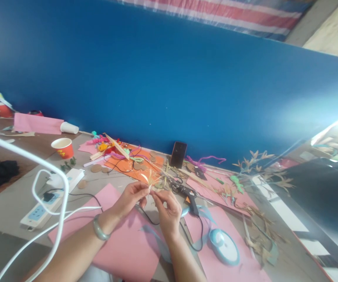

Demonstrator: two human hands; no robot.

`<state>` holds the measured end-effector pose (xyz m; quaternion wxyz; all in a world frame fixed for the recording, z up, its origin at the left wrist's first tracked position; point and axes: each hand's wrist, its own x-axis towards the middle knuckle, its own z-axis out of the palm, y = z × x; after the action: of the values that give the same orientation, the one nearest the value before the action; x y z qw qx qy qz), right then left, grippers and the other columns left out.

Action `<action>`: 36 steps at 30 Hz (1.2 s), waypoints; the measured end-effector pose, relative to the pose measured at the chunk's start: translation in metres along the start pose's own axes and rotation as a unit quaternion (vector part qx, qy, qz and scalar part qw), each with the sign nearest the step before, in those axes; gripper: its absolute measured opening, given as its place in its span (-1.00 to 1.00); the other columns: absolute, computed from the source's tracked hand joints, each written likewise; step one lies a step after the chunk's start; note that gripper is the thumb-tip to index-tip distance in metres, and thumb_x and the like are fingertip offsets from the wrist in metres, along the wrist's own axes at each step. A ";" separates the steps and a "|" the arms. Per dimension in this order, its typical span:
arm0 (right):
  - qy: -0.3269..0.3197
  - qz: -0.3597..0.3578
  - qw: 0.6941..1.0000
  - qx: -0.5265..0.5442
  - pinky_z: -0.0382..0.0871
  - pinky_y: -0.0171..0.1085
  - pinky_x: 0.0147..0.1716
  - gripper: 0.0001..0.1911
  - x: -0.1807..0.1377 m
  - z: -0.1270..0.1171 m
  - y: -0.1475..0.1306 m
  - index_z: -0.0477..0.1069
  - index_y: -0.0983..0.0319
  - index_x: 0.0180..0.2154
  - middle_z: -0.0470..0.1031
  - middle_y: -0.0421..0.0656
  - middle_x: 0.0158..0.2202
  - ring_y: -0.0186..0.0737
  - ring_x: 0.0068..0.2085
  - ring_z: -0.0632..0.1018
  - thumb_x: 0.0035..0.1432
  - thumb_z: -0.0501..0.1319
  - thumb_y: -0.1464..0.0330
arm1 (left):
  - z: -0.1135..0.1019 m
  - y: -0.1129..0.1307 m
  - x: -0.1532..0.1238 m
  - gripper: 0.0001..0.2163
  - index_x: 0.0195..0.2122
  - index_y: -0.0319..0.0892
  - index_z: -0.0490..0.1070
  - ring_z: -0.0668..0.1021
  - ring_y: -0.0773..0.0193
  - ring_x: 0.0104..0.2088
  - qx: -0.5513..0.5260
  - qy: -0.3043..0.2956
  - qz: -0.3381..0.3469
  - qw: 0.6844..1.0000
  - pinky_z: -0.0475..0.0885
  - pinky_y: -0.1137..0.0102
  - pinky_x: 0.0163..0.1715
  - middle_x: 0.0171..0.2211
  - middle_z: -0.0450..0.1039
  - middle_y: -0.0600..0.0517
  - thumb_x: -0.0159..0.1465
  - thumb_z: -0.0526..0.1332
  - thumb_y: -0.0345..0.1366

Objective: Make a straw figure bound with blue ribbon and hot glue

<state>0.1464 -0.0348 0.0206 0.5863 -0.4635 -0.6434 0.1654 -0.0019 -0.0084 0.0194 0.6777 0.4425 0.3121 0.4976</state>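
My left hand (135, 196) and my right hand (168, 209) meet over the pink paper (128, 243) at the middle of the table. Between their fingertips is a small spray of thin, straw-coloured strips (150, 179), fanning upward. My left thumb and fingers pinch its base, and the right fingertips press close against the same spot. A hot glue gun (190, 197) lies just right of my right hand, its black cord running down past the wrist. Exactly how the strips join at the base is hidden by my fingers.
A white power strip (51, 199) and a looping white cable (65, 196) sit at left, near a red paper cup (62, 148). A phone (178, 154) leans by the blue partition (169, 78). A ribbon roll (224, 246) and dried stems (264, 227) lie right.
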 end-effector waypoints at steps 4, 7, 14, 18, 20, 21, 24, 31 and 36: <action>-0.003 0.009 0.999 -0.034 0.36 -0.30 -0.44 -0.83 -0.002 0.000 0.001 0.49 0.22 -0.40 0.46 -0.22 -0.54 -0.31 -0.51 0.46 0.19 0.20 0.31 | 0.003 0.003 -0.002 -0.76 -0.43 -0.24 0.37 0.35 0.50 -0.72 -0.012 -0.005 -0.017 1.000 0.19 0.50 -0.66 -0.45 0.51 0.01 0.11 0.32 -0.16; 0.020 0.054 0.997 -0.043 0.32 -0.32 -0.44 -0.74 -0.006 0.002 0.004 0.39 0.23 -0.47 0.40 -0.26 -0.61 -0.33 -0.54 0.43 0.24 0.14 0.28 | 0.003 0.004 -0.002 -0.78 -0.42 -0.24 0.36 0.35 0.50 -0.71 -0.007 -0.011 -0.023 1.000 0.20 0.49 -0.66 -0.38 0.54 -0.03 0.14 0.30 -0.19; 0.010 0.062 0.998 0.017 0.28 -0.36 -0.51 -0.71 -0.014 0.004 0.006 0.31 0.22 -0.52 0.36 -0.28 -0.65 -0.37 -0.60 0.37 0.23 0.14 0.26 | 0.002 0.001 -0.001 -0.82 -0.39 -0.25 0.44 0.43 0.41 -0.47 0.008 0.038 0.008 0.999 0.31 0.47 -0.39 -0.39 0.50 -0.02 0.17 0.28 -0.22; -0.084 0.074 0.993 0.024 0.34 -0.33 -0.49 -0.86 -0.016 0.009 0.002 0.49 0.22 -0.39 0.54 -0.16 -0.45 -0.35 -0.55 0.43 0.12 0.26 0.29 | 0.006 0.002 -0.004 -0.83 -0.42 -0.22 0.41 0.47 0.31 -0.30 -0.031 0.044 -0.002 0.999 0.33 0.43 -0.25 -0.34 0.46 -0.01 0.17 0.29 -0.22; -0.109 0.107 0.988 0.035 0.32 -0.34 -0.53 -0.85 -0.017 0.013 0.002 0.52 0.21 -0.33 0.56 -0.16 -0.44 -0.36 -0.58 0.42 0.11 0.27 0.27 | 0.007 0.002 -0.005 -0.82 -0.42 -0.21 0.37 0.47 0.30 -0.32 -0.059 0.030 -0.018 0.998 0.34 0.42 -0.29 -0.36 0.43 0.01 0.16 0.29 -0.21; -0.117 0.127 0.984 0.045 0.30 -0.35 -0.56 -0.83 -0.017 0.015 0.003 0.53 0.21 -0.32 0.54 -0.18 -0.48 -0.37 -0.60 0.40 0.10 0.27 0.25 | 0.008 0.002 -0.005 -0.81 -0.42 -0.21 0.36 0.47 0.31 -0.35 -0.066 0.025 -0.022 0.997 0.34 0.42 -0.33 -0.38 0.41 0.02 0.15 0.30 -0.21; -0.128 0.192 0.969 0.093 0.21 -0.38 -0.66 -0.75 -0.020 0.020 0.006 0.54 0.24 -0.34 0.41 -0.26 -0.66 -0.40 -0.69 0.31 0.10 0.26 0.18 | 0.008 0.001 -0.004 -0.77 -0.42 -0.23 0.35 0.43 0.36 -0.44 -0.056 0.016 -0.015 0.998 0.31 0.45 -0.44 -0.41 0.38 0.03 0.10 0.34 -0.20; -0.158 0.231 0.947 0.157 0.19 -0.40 -0.68 -0.68 -0.024 0.020 0.006 0.44 0.28 -0.46 0.32 -0.29 -0.72 -0.44 -0.71 0.27 0.12 0.24 0.14 | 0.009 0.002 -0.006 -0.72 -0.44 -0.25 0.36 0.36 0.43 -0.55 -0.058 0.015 -0.040 0.997 0.21 0.49 -0.55 -0.48 0.36 0.06 0.05 0.37 -0.15; -0.106 0.129 0.971 0.169 0.29 -0.35 -0.60 -0.68 -0.015 0.011 -0.010 0.37 0.25 -0.38 0.44 -0.21 -0.56 -0.40 -0.64 0.35 0.29 0.04 0.18 | 0.002 0.003 -0.003 -0.80 -0.46 -0.23 0.44 0.44 0.34 -0.40 -0.052 0.027 -0.002 0.998 0.32 0.41 -0.31 -0.41 0.44 0.02 0.08 0.36 -0.20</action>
<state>0.1307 -0.0485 0.0163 0.5583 -0.4166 -0.5994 0.3943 -0.0022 -0.0111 0.0224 0.6921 0.3923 0.3052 0.5234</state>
